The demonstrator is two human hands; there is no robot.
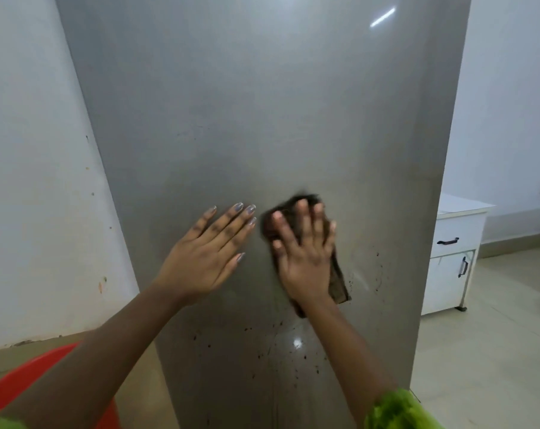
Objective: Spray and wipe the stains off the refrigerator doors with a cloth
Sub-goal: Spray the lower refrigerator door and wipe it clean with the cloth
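The grey refrigerator door (256,119) fills the middle of the head view. My right hand (305,252) lies flat with spread fingers on a dark brown cloth (340,283) and presses it against the door; both are motion-blurred. My left hand (209,252) rests flat on the door just left of the cloth, fingers straight. Dark brown stain specks (262,354) dot the lower door below the hands, and more specks (378,267) sit to the right of the cloth. No spray bottle is in view.
A white wall (39,181) with small marks stands left of the refrigerator. A red plastic tub or seat (30,382) sits at the lower left. A white cabinet (454,258) with dark handles stands to the right on a tiled floor (479,351).
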